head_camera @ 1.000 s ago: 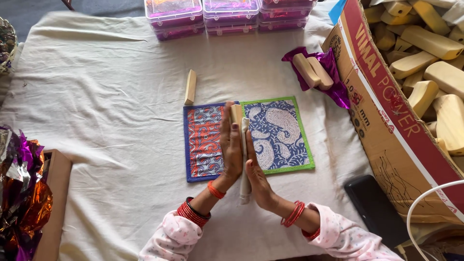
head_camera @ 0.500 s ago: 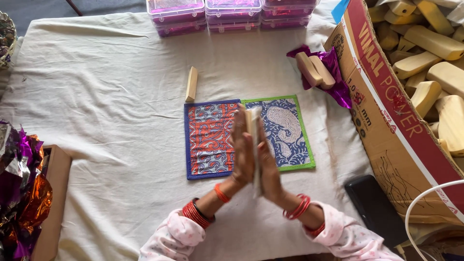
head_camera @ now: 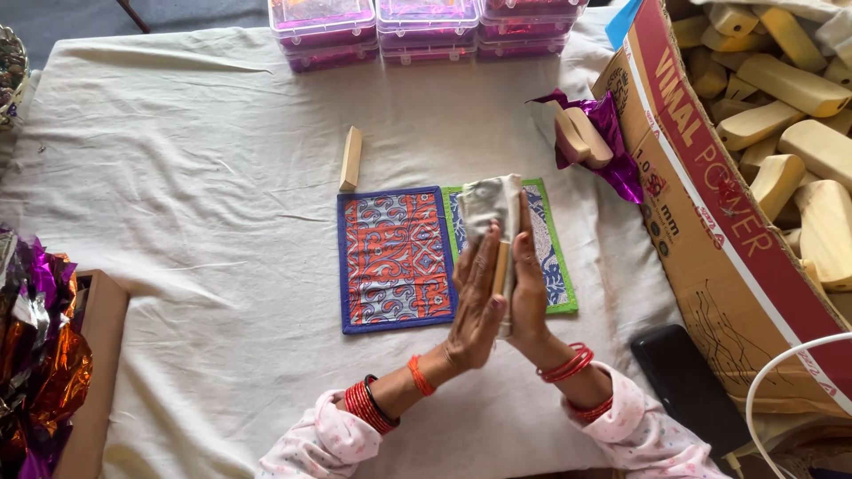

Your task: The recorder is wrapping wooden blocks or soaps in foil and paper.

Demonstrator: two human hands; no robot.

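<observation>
My left hand (head_camera: 475, 306) and my right hand (head_camera: 531, 288) press palm to palm around a slim wooden block (head_camera: 501, 266) standing on edge. A green-edged blue patterned cloth mat (head_camera: 557, 266) lies under them, and its far part is lifted and folded over the block's top, showing its pale underside (head_camera: 491, 202). Just to the left, touching it, a blue-edged red patterned mat (head_camera: 395, 257) lies flat on the white cloth-covered table (head_camera: 177, 177).
A loose wooden block (head_camera: 351, 158) lies above the red mat. Purple foil (head_camera: 612, 124) holds two blocks. A cardboard box (head_camera: 710, 204) of wooden blocks fills the right. Plastic boxes (head_camera: 426, 27) line the far edge. A black phone (head_camera: 688, 386) and shiny foil (head_camera: 35, 337) lie near.
Both hands shifted right with the block between them. The green-edged mat's far part has risen off the table and folded over the block.
</observation>
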